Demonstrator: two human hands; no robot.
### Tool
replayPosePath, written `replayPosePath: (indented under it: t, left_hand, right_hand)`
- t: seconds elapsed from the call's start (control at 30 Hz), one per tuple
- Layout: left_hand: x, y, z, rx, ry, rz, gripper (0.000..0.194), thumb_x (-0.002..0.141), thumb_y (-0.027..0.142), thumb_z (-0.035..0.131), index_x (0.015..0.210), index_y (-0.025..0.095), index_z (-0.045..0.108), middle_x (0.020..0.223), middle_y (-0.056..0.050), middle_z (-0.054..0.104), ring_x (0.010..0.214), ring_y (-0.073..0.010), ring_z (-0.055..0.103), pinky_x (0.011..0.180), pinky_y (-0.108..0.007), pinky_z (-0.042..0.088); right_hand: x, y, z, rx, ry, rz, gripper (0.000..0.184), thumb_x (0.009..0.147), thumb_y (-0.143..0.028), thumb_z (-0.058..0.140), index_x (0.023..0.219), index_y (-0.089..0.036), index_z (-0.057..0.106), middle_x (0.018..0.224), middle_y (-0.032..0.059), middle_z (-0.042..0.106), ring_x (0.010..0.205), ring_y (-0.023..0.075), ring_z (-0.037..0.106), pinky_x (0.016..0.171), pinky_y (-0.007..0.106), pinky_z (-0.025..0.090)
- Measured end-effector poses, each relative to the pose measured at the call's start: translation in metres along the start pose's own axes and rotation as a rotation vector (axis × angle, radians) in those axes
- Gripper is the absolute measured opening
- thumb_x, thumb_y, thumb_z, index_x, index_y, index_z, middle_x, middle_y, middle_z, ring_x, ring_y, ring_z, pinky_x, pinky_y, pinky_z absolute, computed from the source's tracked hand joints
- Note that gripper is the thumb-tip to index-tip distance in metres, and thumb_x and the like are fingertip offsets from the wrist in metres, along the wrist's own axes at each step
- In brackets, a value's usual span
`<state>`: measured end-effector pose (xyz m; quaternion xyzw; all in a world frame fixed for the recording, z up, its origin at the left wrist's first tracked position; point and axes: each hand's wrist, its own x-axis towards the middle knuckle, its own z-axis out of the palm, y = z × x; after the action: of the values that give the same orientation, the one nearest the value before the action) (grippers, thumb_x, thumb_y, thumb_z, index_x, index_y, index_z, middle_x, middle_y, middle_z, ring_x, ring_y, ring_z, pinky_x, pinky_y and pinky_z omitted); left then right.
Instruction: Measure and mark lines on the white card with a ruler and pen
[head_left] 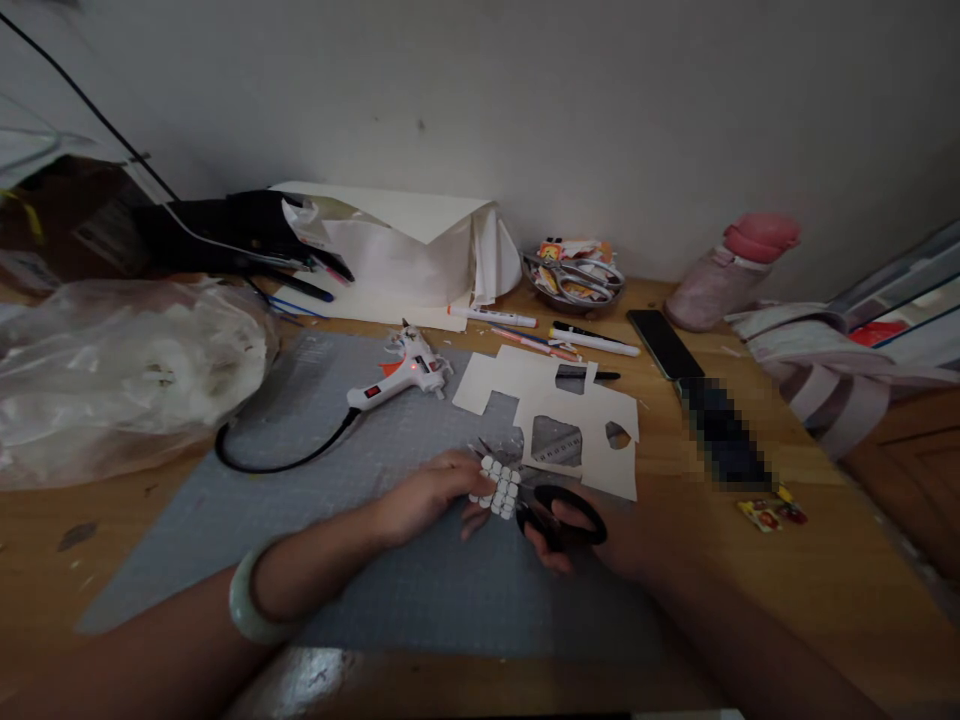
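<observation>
My left hand pinches a small white paper piece marked with dark-outlined rounded blocks. Through the black handle loops of a pair of scissors go the fingers of my right hand. The blades run behind the paper piece, and their tips show past its upper left edge; whether they are cutting cannot be made out. Just beyond my hands lies a white sheet with cut-out holes. A white glue gun rests on the grey cutting mat, its small light glowing red.
Markers lie behind the cut sheet. A bowl with wrappers and silver scissors stands by the wall. At right are a phone, a pink bottle and a snack wrapper. A plastic bag fills the left.
</observation>
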<state>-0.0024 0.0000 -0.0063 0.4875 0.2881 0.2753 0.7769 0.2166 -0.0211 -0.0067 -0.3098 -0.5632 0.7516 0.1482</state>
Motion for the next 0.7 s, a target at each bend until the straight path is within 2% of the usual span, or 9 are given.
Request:
replayPosePath:
  t: [0.17,0.37,0.7]
  left_hand:
    - [0.000,0.000,-0.001,0.017,-0.013,0.000,0.029,0.071,0.030,0.053,0.046,0.019,0.045,0.040,0.002,0.046,0.041,-0.0108,0.041,0.049,-0.026,0.031]
    - [0.001,-0.001,-0.002,0.039,-0.019,0.036,0.031,0.075,0.030,0.051,0.047,0.019,0.044,0.042,0.003,0.045,0.042,-0.0103,0.041,0.052,-0.027,0.032]
    - [0.000,-0.003,-0.002,0.076,0.035,0.050,0.032,0.079,0.033,0.049,0.050,0.019,0.045,0.045,0.003,0.045,0.047,-0.0105,0.041,0.058,-0.027,0.033]
  right_hand:
    - [-0.001,0.001,0.000,0.006,0.014,0.011,0.063,0.081,-0.075,0.040,0.080,-0.014,0.056,0.064,0.0003,0.053,0.051,0.0091,0.044,0.049,0.024,0.033]
    - [0.001,-0.007,0.005,-0.017,0.051,-0.015,0.063,0.082,-0.075,0.038,0.076,-0.014,0.054,0.056,-0.0025,0.050,0.049,0.0090,0.042,0.051,0.025,0.033]
    - [0.004,-0.014,0.009,-0.070,0.099,0.000,0.057,0.084,-0.071,0.040,0.073,-0.016,0.052,0.057,-0.0027,0.049,0.052,0.0095,0.044,0.055,0.026,0.037]
